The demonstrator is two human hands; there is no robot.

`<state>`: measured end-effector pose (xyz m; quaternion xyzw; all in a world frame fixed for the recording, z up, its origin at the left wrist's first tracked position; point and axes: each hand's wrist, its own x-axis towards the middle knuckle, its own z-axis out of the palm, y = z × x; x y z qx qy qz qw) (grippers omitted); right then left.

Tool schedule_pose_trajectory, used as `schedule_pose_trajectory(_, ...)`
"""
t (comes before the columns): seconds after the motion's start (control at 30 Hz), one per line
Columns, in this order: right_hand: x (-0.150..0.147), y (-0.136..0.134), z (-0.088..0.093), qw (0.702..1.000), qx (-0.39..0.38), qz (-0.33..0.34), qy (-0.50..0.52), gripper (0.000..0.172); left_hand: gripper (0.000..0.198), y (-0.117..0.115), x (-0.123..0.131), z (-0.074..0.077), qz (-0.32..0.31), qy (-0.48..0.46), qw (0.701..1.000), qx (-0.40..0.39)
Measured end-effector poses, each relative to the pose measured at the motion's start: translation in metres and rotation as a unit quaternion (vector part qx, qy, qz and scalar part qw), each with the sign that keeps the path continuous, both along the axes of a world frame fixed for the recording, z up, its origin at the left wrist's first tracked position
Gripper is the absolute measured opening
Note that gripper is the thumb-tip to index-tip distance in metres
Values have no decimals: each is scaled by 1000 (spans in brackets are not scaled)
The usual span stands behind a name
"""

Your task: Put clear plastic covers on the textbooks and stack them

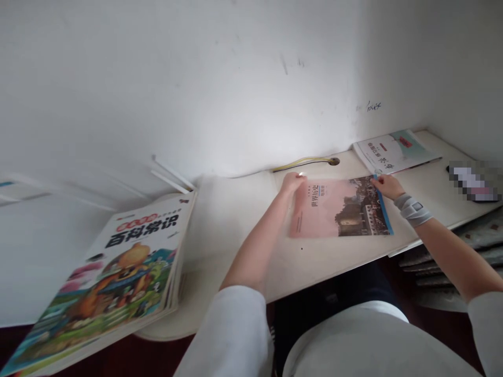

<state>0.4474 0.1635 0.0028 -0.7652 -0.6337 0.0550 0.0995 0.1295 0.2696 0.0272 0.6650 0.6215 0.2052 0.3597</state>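
Note:
A pink book (319,209) with a castle-like picture and a blue edge lies or hovers just over the white desk, turned sideways to me. My left hand (294,182) is closed at its upper left corner, and a small bright spot shows at the fingertips. At the opposite upper corner my right hand (388,186) pinches the book's edge; a grey band with a small square on it wraps that wrist. Just beyond the right hand, a white and green book (396,151) rests flat against the wall side.
A thick stack of large colourful picture books (129,262) covers the desk's left end, overhanging the front. A yellow and black cable (302,161) runs into a hole at the back. A blurred-out phone-like object (473,183) lies at right. The white desk (239,209) meets the wall behind.

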Motion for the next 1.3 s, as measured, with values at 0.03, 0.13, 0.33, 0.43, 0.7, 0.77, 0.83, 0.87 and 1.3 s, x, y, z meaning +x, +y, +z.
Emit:
schedule_pose_trajectory(0.03, -1, 3, -1, 1000, 2, -1, 1, 39, 17, 0, 0, 0, -10, 17, 1000, 10)
schedule_pose_trajectory(0.13, 0, 2, -3, 1000, -2, 23, 14, 29, 16, -13, -16, -2, -57, 94, 993, 44)
schedule_pose_trajectory(0.33, -7, -1, -1, 995, -22, 89, 49, 23, 12, -68, -59, -11, -121, 198, 970, 75)
schedule_pose_trajectory(0.43, -16, 10, 2, 991, -21, 104, 76, 20, 13, -87, -63, -10, -110, 236, 961, 96)
schedule_pose_trajectory(0.7, -42, 7, -4, 996, 18, 88, -5, 19, 21, -93, -52, -12, -80, 310, 938, 131)
schedule_pose_trajectory(0.77, -48, 2, -7, 992, 51, 93, -65, 23, 26, -96, -48, -11, -69, 325, 933, 137)
schedule_pose_trajectory(0.83, -50, -1, -11, 986, 72, 111, -100, 25, 33, -105, -43, -8, -63, 334, 928, 149)
schedule_pose_trajectory(0.87, -50, -2, -12, 985, 76, 119, -101, 26, 37, -113, -40, -6, -69, 336, 925, 164)
schedule_pose_trajectory(1.3, -81, -37, 7, 972, 130, 167, -101, 49, 73, -217, 12, -40, -184, 337, 909, 162)
